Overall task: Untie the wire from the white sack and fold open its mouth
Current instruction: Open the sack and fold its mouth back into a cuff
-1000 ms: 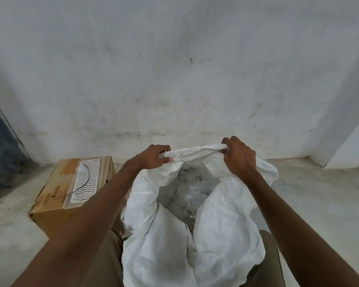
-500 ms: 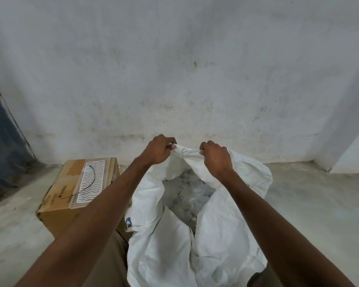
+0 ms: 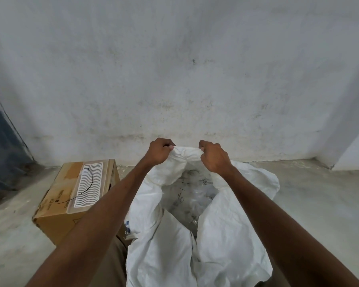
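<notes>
The white sack (image 3: 222, 241) stands on the floor in front of me with its mouth open, showing clear plastic contents inside. My left hand (image 3: 159, 152) and my right hand (image 3: 214, 158) both grip the far rim of the sack, close together, with the fabric bunched between them. A thin black wire (image 3: 87, 185) lies curved on top of the cardboard box to the left, apart from the sack.
A brown cardboard box (image 3: 56, 216) with a white patterned panel stands on the floor at the left, beside my left forearm. A stained white wall (image 3: 174, 79) rises close behind the sack. A dark blue sheet (image 3: 2, 152) leans at far left.
My right hand has slid left along the sack's far rim toward my left hand, bunching the fabric between them. The left hand has kept its hold.
</notes>
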`<move>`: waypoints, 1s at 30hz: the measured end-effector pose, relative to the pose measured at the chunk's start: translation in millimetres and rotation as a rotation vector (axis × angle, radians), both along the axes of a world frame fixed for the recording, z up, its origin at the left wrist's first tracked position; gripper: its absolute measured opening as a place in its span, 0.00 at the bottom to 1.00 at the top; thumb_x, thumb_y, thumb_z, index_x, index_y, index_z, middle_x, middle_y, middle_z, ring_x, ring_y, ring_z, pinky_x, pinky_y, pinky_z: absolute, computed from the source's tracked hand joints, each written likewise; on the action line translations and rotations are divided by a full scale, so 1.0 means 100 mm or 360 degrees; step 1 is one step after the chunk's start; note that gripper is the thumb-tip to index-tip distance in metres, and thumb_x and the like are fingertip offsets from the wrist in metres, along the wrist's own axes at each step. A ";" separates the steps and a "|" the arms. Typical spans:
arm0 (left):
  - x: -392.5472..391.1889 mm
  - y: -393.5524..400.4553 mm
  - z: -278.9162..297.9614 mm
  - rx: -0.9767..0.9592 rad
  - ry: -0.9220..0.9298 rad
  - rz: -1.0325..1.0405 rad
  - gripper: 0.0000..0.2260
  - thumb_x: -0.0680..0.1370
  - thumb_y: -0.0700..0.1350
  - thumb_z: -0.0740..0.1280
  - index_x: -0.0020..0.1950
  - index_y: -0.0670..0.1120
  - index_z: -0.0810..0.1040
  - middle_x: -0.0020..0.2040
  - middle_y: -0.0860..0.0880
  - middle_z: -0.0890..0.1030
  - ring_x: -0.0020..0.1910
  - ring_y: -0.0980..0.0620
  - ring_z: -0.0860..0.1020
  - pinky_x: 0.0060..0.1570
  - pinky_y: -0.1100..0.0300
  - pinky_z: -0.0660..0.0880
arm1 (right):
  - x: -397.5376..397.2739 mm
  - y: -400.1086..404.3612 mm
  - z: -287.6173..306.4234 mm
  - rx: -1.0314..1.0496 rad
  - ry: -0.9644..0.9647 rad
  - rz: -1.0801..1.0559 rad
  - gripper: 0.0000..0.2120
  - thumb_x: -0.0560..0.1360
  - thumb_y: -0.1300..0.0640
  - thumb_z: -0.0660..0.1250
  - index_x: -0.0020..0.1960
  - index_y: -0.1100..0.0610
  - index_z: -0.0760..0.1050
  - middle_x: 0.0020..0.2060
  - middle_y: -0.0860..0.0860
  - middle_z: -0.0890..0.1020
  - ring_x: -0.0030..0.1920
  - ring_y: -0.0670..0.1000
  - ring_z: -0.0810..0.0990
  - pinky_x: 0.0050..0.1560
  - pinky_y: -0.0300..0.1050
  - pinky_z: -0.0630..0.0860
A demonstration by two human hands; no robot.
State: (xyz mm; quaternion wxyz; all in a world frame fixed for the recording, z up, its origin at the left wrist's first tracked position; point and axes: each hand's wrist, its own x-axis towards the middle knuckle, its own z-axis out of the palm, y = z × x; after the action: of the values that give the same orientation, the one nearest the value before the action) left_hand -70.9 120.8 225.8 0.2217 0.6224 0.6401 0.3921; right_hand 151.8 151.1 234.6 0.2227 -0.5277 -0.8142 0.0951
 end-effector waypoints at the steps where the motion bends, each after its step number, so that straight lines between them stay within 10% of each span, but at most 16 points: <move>1: 0.02 0.01 -0.02 -0.0035 -0.0002 -0.0034 0.13 0.80 0.36 0.60 0.44 0.42 0.83 0.46 0.48 0.84 0.45 0.51 0.78 0.41 0.62 0.71 | 0.01 0.08 0.00 -0.0087 0.0020 0.0026 0.08 0.76 0.61 0.56 0.48 0.53 0.73 0.41 0.50 0.78 0.40 0.56 0.78 0.42 0.46 0.71; 7: 0.12 0.03 -0.09 -0.0096 -0.0032 -0.0526 0.06 0.84 0.53 0.62 0.56 0.53 0.76 0.44 0.53 0.81 0.41 0.55 0.78 0.47 0.59 0.71 | 0.12 0.44 -0.09 -0.0787 0.0350 0.0186 0.27 0.79 0.34 0.58 0.38 0.58 0.70 0.39 0.54 0.77 0.41 0.51 0.74 0.48 0.51 0.68; 12: 0.17 0.10 -0.32 0.0396 0.0955 -0.0483 0.10 0.83 0.58 0.59 0.54 0.52 0.71 0.35 0.52 0.73 0.36 0.53 0.72 0.38 0.54 0.72 | 0.21 0.60 -0.07 -0.1149 0.0355 -0.0024 0.34 0.78 0.34 0.62 0.67 0.63 0.75 0.67 0.60 0.77 0.63 0.59 0.76 0.62 0.51 0.68; 15: 0.14 0.27 -0.43 0.0512 0.0881 -0.0342 0.14 0.80 0.57 0.58 0.53 0.50 0.77 0.48 0.49 0.76 0.48 0.48 0.73 0.49 0.51 0.72 | 0.16 0.54 -0.07 -0.0648 0.0362 0.0098 0.34 0.76 0.28 0.58 0.42 0.61 0.76 0.39 0.57 0.81 0.39 0.50 0.76 0.46 0.48 0.70; 19: 0.14 0.44 -0.41 0.0326 0.0347 -0.0145 0.15 0.81 0.51 0.62 0.41 0.42 0.76 0.37 0.48 0.76 0.39 0.48 0.74 0.42 0.51 0.72 | 0.14 0.40 -0.24 0.0301 -0.0015 0.0440 0.15 0.79 0.41 0.63 0.55 0.53 0.74 0.46 0.50 0.79 0.45 0.51 0.77 0.46 0.49 0.74; 24: 0.22 0.43 -0.35 -0.0098 -0.0008 -0.0263 0.19 0.85 0.48 0.59 0.36 0.40 0.68 0.32 0.47 0.71 0.33 0.52 0.67 0.40 0.53 0.65 | 0.03 0.35 -0.25 0.0267 -0.0225 0.0217 0.02 0.81 0.58 0.60 0.51 0.54 0.71 0.43 0.50 0.80 0.42 0.55 0.79 0.41 0.49 0.75; 30: 0.23 0.24 -0.41 0.0006 0.0987 -0.0536 0.27 0.75 0.72 0.62 0.55 0.49 0.70 0.35 0.54 0.76 0.31 0.55 0.74 0.34 0.57 0.72 | 0.10 0.44 -0.16 -0.0405 -0.0192 0.0408 0.17 0.82 0.53 0.57 0.33 0.49 0.68 0.33 0.47 0.76 0.36 0.51 0.75 0.43 0.49 0.70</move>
State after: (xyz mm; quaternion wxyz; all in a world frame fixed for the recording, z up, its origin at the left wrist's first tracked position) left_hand -47.8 144.7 185.0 0.0773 0.8090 0.5647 0.1436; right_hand 161.6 194.7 218.3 0.0909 -0.4483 -0.8680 0.1930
